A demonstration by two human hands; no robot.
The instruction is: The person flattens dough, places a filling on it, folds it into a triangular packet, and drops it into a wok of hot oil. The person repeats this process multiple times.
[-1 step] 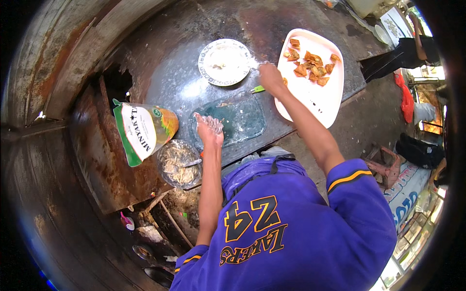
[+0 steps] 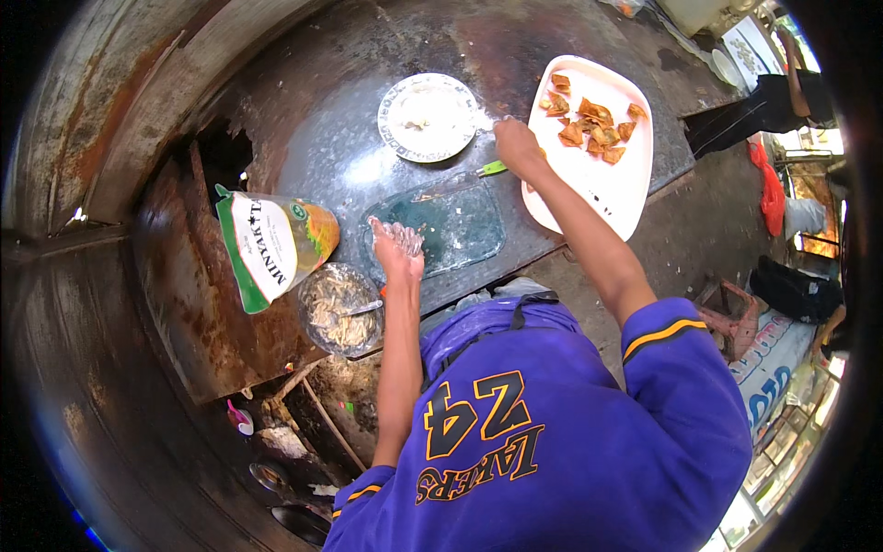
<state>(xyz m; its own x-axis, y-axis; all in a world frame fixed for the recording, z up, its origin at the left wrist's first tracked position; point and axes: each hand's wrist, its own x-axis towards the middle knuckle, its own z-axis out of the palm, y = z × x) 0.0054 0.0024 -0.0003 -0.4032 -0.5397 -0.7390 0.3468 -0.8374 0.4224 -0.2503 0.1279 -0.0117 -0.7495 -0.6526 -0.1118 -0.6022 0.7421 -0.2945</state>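
Observation:
My left hand point(image 2: 396, 247) is over the left part of a dark green cutting board point(image 2: 460, 230), palm up. Its thumb stands apart from the fingers, and a clear, shiny film, like a thin plastic glove, covers them. Beside its wrist is a clear bowl point(image 2: 336, 311) of pale, stringy filling with a spoon in it. My right hand point(image 2: 517, 147) is closed at the right rim of a white patterned plate point(image 2: 394, 140) holding white powder or paste. Something pale and shiny juts from its fingers; its kind is unclear. A light green handle point(image 2: 493, 168) lies just below this hand.
A large pale tray point(image 2: 612, 198) with several brown fried pieces point(image 2: 596, 114) stands at the right. At the left leans a green, white and yellow oil pouch point(image 2: 271, 244) beside the bowl. The worn dark table's point(image 2: 303, 120) near edge runs in front of me. Another person's arm point(image 2: 789, 74) shows at the far right.
My right hand has shifted very slightly to the right. My left hand and the things on the table stay as they were.

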